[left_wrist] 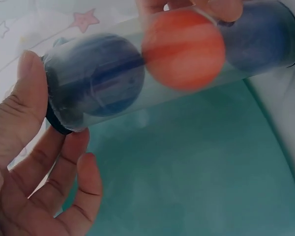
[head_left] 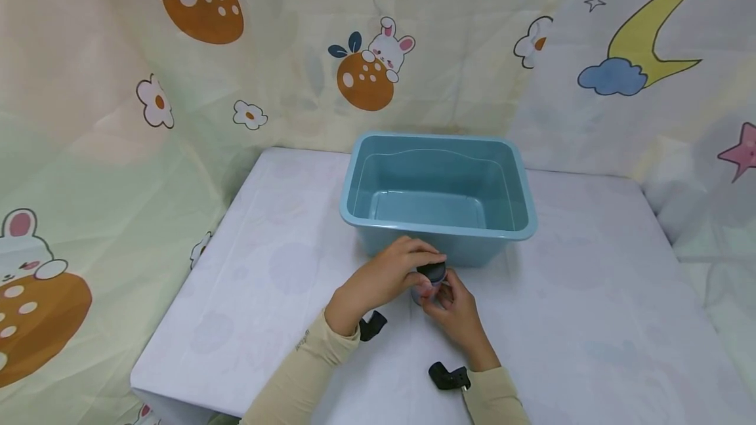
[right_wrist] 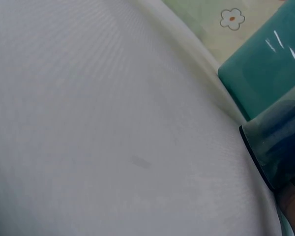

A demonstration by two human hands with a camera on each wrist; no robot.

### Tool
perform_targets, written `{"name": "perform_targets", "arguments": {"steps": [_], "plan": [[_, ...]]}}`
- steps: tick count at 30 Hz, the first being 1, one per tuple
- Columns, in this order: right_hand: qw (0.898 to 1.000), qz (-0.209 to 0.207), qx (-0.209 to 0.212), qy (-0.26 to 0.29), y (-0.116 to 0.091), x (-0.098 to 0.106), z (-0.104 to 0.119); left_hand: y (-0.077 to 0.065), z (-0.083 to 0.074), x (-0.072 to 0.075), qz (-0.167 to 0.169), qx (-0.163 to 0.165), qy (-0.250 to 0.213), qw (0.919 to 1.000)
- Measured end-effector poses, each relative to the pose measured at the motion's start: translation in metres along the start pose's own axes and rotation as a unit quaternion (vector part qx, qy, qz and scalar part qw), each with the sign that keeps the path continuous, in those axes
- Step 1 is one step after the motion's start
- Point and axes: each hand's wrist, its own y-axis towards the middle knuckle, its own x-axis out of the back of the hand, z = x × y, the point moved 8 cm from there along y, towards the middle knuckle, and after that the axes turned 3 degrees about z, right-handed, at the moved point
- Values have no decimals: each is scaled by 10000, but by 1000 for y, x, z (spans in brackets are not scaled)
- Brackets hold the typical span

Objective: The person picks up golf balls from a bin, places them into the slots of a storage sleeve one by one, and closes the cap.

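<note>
Both hands hold a clear tube [left_wrist: 147,98] upright just in front of a blue-green plastic tub [head_left: 472,249]. Inside the tube are a dark blue ball [left_wrist: 105,73], an orange ball [left_wrist: 184,51] and another blue ball [left_wrist: 258,37]. My left hand [head_left: 380,281] grips the black cap [head_left: 433,271] at its top, thumb on one side and fingers on the other. Lower down, my right hand [head_left: 459,317] pinches the tube's side. In the right wrist view, the tube's dark-rimmed bottom end [right_wrist: 258,160] shows close over the white cloth, with most of that hand out of frame.
The tub stands at the back middle of a table with a white cloth [head_left: 283,215]. Behind it hangs a printed curtain [head_left: 461,51] with rabbits, flowers and a moon. A black wrist mount [head_left: 373,326] sits by the left sleeve, another [head_left: 449,376] by the right.
</note>
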Motion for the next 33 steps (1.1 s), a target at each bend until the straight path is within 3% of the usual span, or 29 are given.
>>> {"name": "perform_targets", "arguments": {"steps": [7, 17, 23, 27, 29, 32, 33], "plan": [[9997, 4, -250, -62, 1, 2, -1, 1, -3, 3, 56, -80, 11, 10000], [9997, 103, -242, -19, 3, 3, 3, 7, -6, 6, 259, -27, 94, 9996], [9987, 201, -436, -180, 1, 4, 2, 6, -6, 6, 193, -302, 308, 9989], [9963, 444, -298, -676, -5, 8, 16, -6, -2, 7, -128, -526, 199, 9983], [9943, 373, -52, -1001, -9, 13, 30, -13, 2, 10, -425, -581, 116, 9973], [9869, -197, 665, -1460, -15, 25, 58, -24, 5, 15, -1028, -749, 94, 9918], [9800, -458, 1030, -1638, -16, 28, 68, -27, 5, 15, -1238, -868, 181, 9883]]}}
